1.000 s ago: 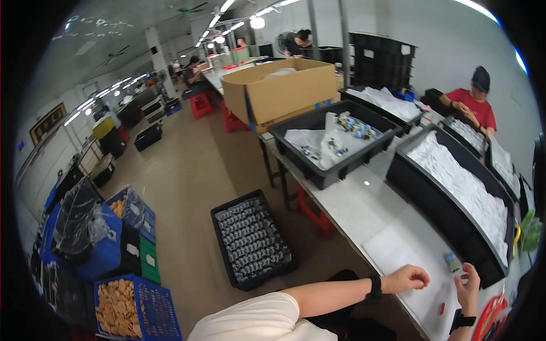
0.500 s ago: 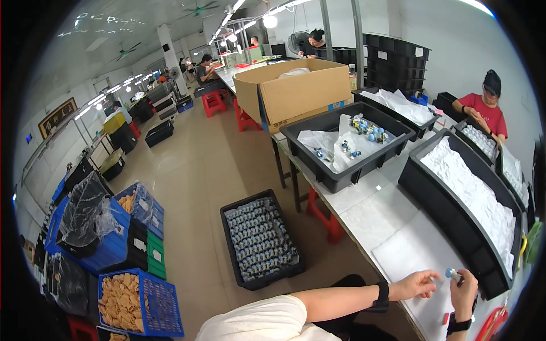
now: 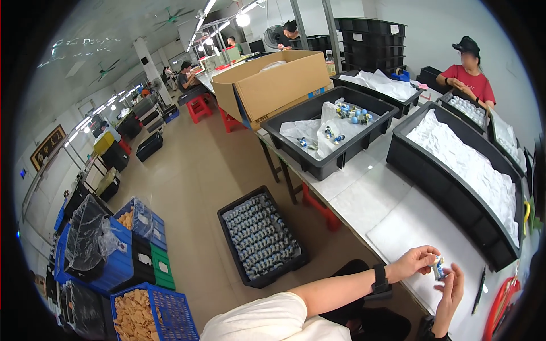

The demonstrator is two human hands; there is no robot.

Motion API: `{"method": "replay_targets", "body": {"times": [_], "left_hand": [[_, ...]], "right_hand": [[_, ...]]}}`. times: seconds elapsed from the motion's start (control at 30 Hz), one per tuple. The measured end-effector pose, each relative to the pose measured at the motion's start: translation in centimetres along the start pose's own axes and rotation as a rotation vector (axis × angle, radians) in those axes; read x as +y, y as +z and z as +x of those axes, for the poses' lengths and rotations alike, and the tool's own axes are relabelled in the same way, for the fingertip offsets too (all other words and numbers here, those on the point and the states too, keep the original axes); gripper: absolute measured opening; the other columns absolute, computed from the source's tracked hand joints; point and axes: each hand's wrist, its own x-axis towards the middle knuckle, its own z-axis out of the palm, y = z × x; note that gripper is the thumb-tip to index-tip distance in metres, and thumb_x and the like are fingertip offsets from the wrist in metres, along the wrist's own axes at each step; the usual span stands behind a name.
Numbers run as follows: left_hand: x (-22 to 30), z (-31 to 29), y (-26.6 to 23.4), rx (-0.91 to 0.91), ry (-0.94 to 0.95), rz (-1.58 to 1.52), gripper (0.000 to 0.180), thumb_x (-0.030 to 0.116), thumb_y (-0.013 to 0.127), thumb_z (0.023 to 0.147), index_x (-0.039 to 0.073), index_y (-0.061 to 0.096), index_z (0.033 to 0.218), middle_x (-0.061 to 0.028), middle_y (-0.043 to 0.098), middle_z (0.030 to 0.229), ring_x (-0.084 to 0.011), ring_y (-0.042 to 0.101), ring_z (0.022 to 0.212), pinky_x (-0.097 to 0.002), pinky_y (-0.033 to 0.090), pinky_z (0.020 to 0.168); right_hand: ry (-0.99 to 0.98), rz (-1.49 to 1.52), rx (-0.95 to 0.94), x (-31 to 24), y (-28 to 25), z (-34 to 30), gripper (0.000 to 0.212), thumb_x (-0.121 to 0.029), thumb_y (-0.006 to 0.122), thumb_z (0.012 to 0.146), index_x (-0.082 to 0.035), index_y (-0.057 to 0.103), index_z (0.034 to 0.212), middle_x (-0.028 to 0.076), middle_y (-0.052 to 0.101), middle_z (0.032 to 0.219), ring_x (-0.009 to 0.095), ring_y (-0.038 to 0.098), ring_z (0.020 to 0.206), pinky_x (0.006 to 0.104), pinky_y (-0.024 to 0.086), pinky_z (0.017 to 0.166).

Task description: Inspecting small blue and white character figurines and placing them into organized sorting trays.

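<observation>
A small blue, white and yellow figurine (image 3: pixel 438 269) is between my two hands, above the white table at the lower right. My left hand (image 3: pixel 418 263) pinches it near its top with thumb and fingertips. My right hand (image 3: pixel 451 291) is close against its lower right side, fingers apart; whether a fingertip touches it is hard to make out. A pen (image 3: pixel 479 291) lies on the table to the right of my right hand. Beside that are red-handled pliers or cutters (image 3: pixel 500 310), partly seen.
A long black tray lined with white sheeting (image 3: pixel 455 202) stands right. Another black tray (image 3: pixel 321 168) holds loose figurines, by a cardboard box (image 3: pixel 284 85). On the floor, a black crate (image 3: pixel 223 219) holds rows of figurines. A person in red (image 3: pixel 475 82) works at far right.
The figurine has passed from my right hand's grip to my left hand's pinch. My left hand has moved up to it, and the right hand's fingers have spread. The view has shifted slightly.
</observation>
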Motion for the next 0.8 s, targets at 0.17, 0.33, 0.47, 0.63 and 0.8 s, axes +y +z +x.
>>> {"method": "replay_targets", "body": {"times": [0.17, 0.33, 0.47, 0.63, 0.8], "left_hand": [[-0.3, -0.6, -0.1, -0.011, -0.036, 0.002, 0.028, 0.021, 0.05, 0.089, 0.007, 0.051, 0.114, 0.0016, 0.056, 0.083, -0.0051, 0.047, 0.073, -0.0193, 0.04, 0.066], [-1.1, -0.2, 0.4, -0.004, 0.05, -0.021, 0.029, 0.008, 0.052, 0.087, 0.006, 0.048, 0.116, -0.0016, 0.058, 0.099, -0.0075, 0.054, 0.087, -0.0204, 0.043, 0.074], [-0.3, -0.1, -0.3, 0.073, 0.033, 0.019, 0.027, 0.009, 0.054, 0.085, 0.005, 0.049, 0.112, -0.0034, 0.058, 0.101, -0.0087, 0.054, 0.09, -0.0212, 0.044, 0.076], [0.8, -0.2, -0.7, 0.11, -0.017, 0.083, 0.022, 0.01, 0.051, 0.087, 0.003, 0.052, 0.108, -0.0055, 0.059, 0.101, -0.011, 0.056, 0.089, -0.0244, 0.045, 0.078], [0.5, 0.1, 0.2, 0.033, -0.033, 0.071, 0.022, 0.008, 0.051, 0.087, 0.002, 0.054, 0.108, -0.0055, 0.06, 0.097, -0.0113, 0.056, 0.088, -0.0243, 0.046, 0.077]], "right_hand": [[0.356, 0.272, -0.08, -1.2, 0.7, -2.5, 0.031, -0.024, 0.041, 0.092, -0.001, 0.046, 0.112, 0.008, 0.055, 0.091, 0.013, 0.057, 0.066, 0.0199, 0.047, 0.056], [0.275, 0.346, 0.109, 2.2, 1.0, -2.3, 0.022, -0.014, 0.044, 0.091, 0.002, 0.051, 0.105, 0.006, 0.055, 0.086, 0.01, 0.055, 0.067, 0.0197, 0.046, 0.057], [0.22, 0.347, 0.066, 2.9, 1.2, -1.2, 0.023, -0.014, 0.045, 0.091, 0.003, 0.052, 0.105, 0.007, 0.056, 0.086, 0.012, 0.057, 0.069, 0.0221, 0.048, 0.062], [0.303, 0.583, -0.019, 2.8, 1.2, -1.1, 0.027, -0.018, 0.043, 0.092, 0.004, 0.052, 0.105, 0.009, 0.058, 0.09, 0.015, 0.06, 0.076, 0.0233, 0.049, 0.067], [0.257, 0.502, -0.003, 3.2, 0.4, -1.9, 0.029, -0.019, 0.041, 0.093, 0.004, 0.051, 0.107, 0.011, 0.059, 0.092, 0.016, 0.061, 0.079, 0.0247, 0.05, 0.071]]}}
